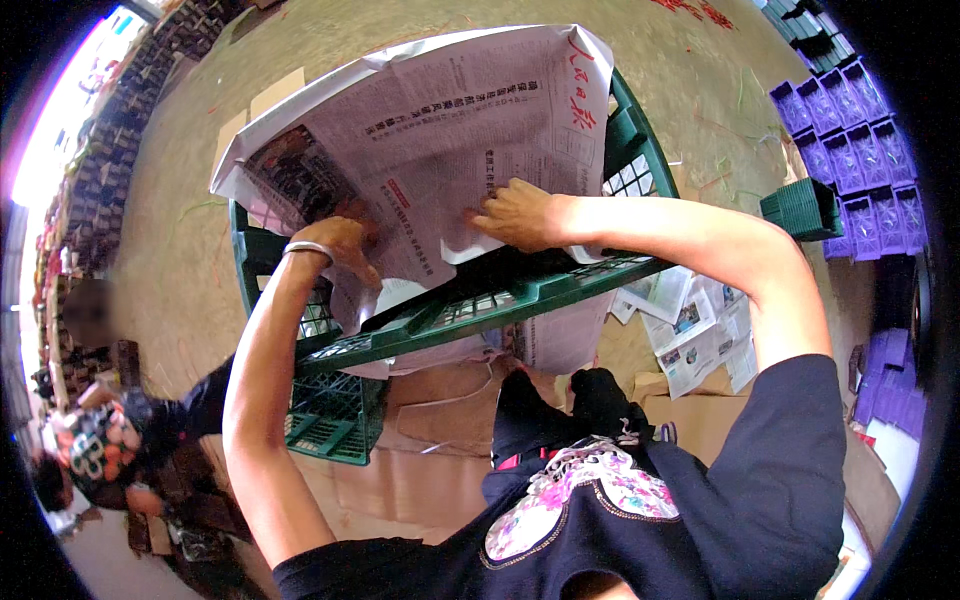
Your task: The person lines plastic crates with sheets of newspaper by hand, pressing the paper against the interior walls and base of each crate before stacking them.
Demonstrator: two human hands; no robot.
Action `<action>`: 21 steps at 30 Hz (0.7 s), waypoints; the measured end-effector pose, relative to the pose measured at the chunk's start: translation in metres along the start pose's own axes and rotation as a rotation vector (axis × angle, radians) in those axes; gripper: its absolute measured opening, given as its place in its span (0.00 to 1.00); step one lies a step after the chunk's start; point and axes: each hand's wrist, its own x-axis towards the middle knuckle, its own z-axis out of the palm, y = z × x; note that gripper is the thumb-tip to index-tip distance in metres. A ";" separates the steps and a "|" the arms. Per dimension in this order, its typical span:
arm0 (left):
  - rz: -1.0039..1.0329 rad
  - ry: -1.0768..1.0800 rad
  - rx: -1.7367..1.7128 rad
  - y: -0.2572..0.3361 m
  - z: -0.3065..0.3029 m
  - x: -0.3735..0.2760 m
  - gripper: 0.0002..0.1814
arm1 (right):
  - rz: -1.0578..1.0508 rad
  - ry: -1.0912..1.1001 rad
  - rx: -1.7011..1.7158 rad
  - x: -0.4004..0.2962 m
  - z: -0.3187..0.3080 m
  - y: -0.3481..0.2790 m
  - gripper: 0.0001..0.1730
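A large newspaper sheet point(435, 135) with printed columns spreads over a green plastic crate point(480, 315), its far edges standing above the rim. My left hand point(341, 244), with a pale bangle at the wrist, presses on the paper at the crate's left side; its fingertips are partly hidden by glare and shadow. My right hand point(517, 216) lies on the paper right of centre, fingers bent against it. Whether either hand pinches the paper is unclear. The near paper edge hangs inside the crate's near rim.
Several newspaper sheets point(690, 322) lie on the floor at right. A smaller green crate point(334, 416) stands at near left. Purple plastic trays point(862, 142) and green baskets point(802, 210) are stacked at right. Another person point(112, 442) works at left, beside stacked goods point(90, 187).
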 end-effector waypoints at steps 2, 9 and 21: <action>-0.015 -0.085 0.089 0.003 -0.005 0.003 0.37 | -0.065 -0.003 0.053 -0.003 0.005 0.012 0.12; -0.121 -0.141 0.156 0.008 -0.025 -0.006 0.28 | -0.239 -0.552 0.057 -0.018 -0.019 0.013 0.21; -0.216 0.043 0.557 -0.005 0.020 0.041 0.34 | 0.048 -0.350 0.246 0.019 0.002 0.033 0.14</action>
